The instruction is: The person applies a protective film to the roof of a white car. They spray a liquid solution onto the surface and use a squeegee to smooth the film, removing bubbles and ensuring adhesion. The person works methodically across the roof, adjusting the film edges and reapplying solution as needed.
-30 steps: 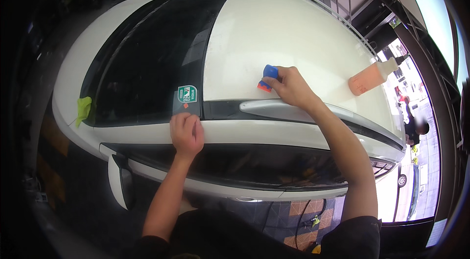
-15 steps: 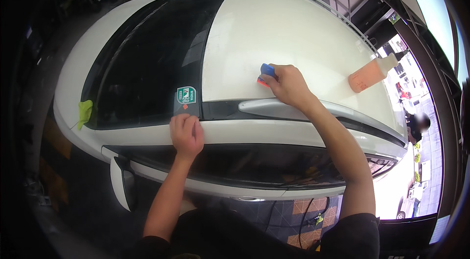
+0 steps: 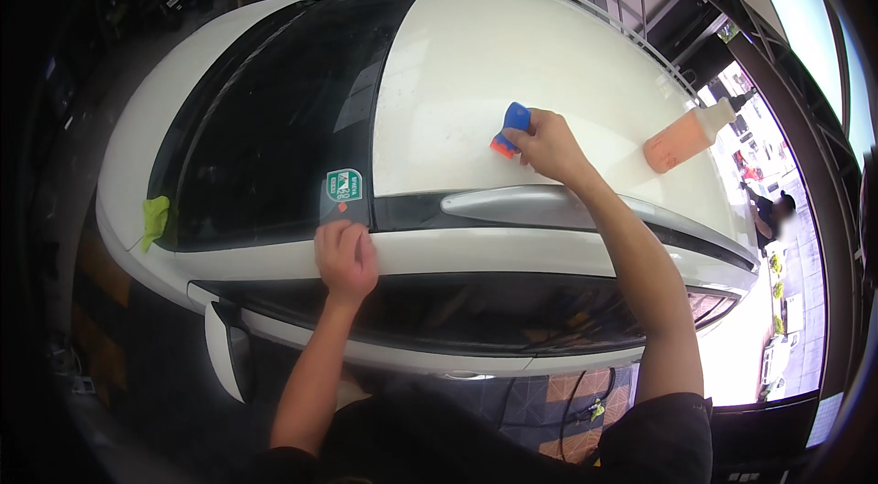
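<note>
My right hand (image 3: 551, 144) is over the white car roof (image 3: 457, 73), gripping a small blue plastic scraper (image 3: 517, 116) with an orange-red edge. The scraper's blue end sticks up past my fingers, and its orange-red edge points down toward the roof. My left hand (image 3: 347, 260) rests curled at the lower corner of the dark windshield (image 3: 265, 109), on the frame edge. Whether its closed fingers hold anything is hidden. Just above them, a green and white sticker (image 3: 345, 185) and a tiny orange piece (image 3: 343, 207) show on the glass.
A spray bottle (image 3: 677, 144) with orange liquid stands on the roof to the right. The silver roof rail (image 3: 512, 201) runs below my right hand. A yellow-green cloth (image 3: 155, 221) lies by the windshield's far left corner. The side mirror (image 3: 224, 347) juts out. Another person (image 3: 773, 214) is outside, at right.
My right hand has moved slightly to the right, and the scraper has turned so more of its blue body shows. My left hand stays at the windshield corner.
</note>
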Demonstrator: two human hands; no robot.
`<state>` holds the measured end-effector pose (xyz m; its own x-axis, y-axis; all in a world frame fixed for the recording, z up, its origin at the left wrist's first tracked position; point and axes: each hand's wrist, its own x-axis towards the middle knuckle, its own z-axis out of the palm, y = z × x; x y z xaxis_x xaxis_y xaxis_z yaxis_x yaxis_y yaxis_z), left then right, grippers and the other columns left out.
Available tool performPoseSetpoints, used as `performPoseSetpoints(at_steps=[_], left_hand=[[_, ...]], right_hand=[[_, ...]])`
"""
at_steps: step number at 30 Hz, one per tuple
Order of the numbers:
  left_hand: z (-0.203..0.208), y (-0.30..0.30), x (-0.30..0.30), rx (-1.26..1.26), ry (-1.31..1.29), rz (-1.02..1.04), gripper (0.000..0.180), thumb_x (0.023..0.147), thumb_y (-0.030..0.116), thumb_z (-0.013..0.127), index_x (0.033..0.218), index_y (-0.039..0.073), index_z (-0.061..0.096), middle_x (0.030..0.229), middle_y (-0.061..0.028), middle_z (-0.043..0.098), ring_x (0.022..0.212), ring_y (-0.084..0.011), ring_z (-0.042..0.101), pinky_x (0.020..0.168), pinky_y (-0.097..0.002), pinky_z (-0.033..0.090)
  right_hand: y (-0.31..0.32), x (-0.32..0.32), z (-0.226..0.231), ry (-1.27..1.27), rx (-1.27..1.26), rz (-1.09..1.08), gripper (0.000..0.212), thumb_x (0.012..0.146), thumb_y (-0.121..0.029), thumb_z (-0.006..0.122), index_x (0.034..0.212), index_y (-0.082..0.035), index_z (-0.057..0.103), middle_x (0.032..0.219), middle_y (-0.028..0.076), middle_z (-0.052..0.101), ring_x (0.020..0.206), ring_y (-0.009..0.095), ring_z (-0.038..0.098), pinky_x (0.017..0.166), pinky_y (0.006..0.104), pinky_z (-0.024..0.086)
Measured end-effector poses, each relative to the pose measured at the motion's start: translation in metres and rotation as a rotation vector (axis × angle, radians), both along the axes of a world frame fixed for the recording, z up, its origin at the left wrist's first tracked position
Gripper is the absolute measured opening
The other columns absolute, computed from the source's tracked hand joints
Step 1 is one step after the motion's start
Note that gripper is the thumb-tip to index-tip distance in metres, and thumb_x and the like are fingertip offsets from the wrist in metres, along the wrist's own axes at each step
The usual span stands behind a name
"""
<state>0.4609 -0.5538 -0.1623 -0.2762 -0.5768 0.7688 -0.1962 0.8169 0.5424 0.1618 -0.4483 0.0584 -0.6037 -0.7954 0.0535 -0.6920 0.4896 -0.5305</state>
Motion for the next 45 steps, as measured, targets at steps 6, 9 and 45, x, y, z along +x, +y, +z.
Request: performPoseSetpoints(at_steps=[6, 9, 45], left_hand=[[0.000, -0.003, -0.006, -0.003, 0.015, 0.004, 0.009, 0.089, 0.004, 0.066, 0.098, 0.005, 0.066, 0.097, -0.0133, 0.062, 0.089, -0.0354, 0.059, 0.079, -0.0453, 0.047], [0.004, 0.002, -0.004, 0.003, 0.035, -0.023, 0.005, 0.091, 0.004, 0.064, 0.096, 0.003, 0.066, 0.095, -0.0144, 0.062, 0.089, -0.0357, 0.058, 0.079, -0.0457, 0.046], [0.009, -0.002, -0.003, 0.020, 0.006, -0.087, 0.007, 0.093, 0.003, 0.063, 0.100, 0.003, 0.065, 0.099, -0.0135, 0.065, 0.091, -0.0354, 0.060, 0.082, -0.0454, 0.047]], right_hand=[[0.008, -0.002, -0.016, 0.022, -0.058, 0.152, 0.027, 0.096, -0.021, 0.074, 0.095, 0.006, 0.073, 0.078, 0.019, 0.073, 0.073, 0.030, 0.071, 0.072, 0.0414, 0.054], [-0.009, -0.008, -0.010, -0.141, 0.061, 0.116, 0.027, 0.096, -0.022, 0.073, 0.095, 0.005, 0.074, 0.081, 0.018, 0.075, 0.077, 0.032, 0.073, 0.076, 0.0435, 0.055], [-0.035, -0.001, -0.003, 0.125, -0.058, -0.159, 0.032, 0.100, -0.024, 0.067, 0.105, 0.008, 0.072, 0.089, 0.028, 0.074, 0.088, 0.043, 0.072, 0.083, 0.0492, 0.055]])
